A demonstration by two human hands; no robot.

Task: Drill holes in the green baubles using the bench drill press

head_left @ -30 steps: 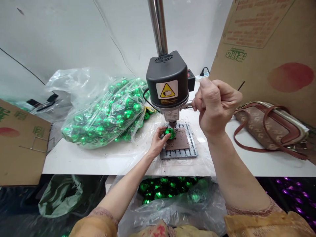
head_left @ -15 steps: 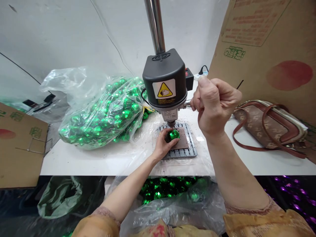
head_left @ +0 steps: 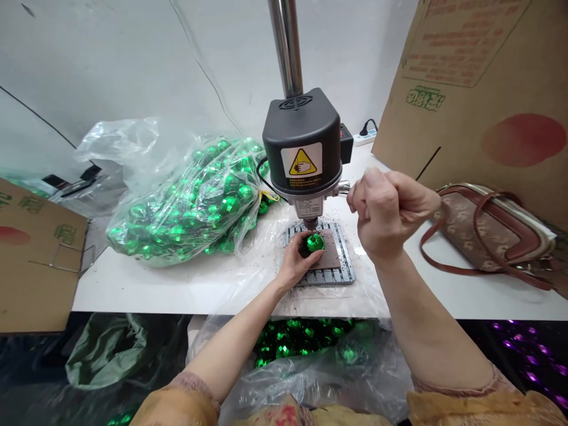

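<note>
A small bench drill press (head_left: 302,145) with a black motor housing stands on the table. Under its chuck, my left hand (head_left: 296,263) pinches a shiny green ball (head_left: 315,242) between thumb and fingers. The ball rests on a brown board (head_left: 326,257) over the slotted metal base (head_left: 347,272). My right hand (head_left: 386,210) is closed in a fist beside the motor housing, around the press's feed lever; most of the lever is hidden by the fingers. The drill tip appears to meet the top of the ball.
Left of the press lies a clear plastic bag (head_left: 190,207) full of green balls. More green balls (head_left: 302,340) sit in plastic below the table edge. A patterned handbag (head_left: 483,231) and a large cardboard box (head_left: 470,77) stand right; another carton (head_left: 35,266) is left. Dark shavings dot the table.
My right fist has dropped slightly on the lever. The whole view has shifted a little; my left hand still holds the ball under the chuck.
</note>
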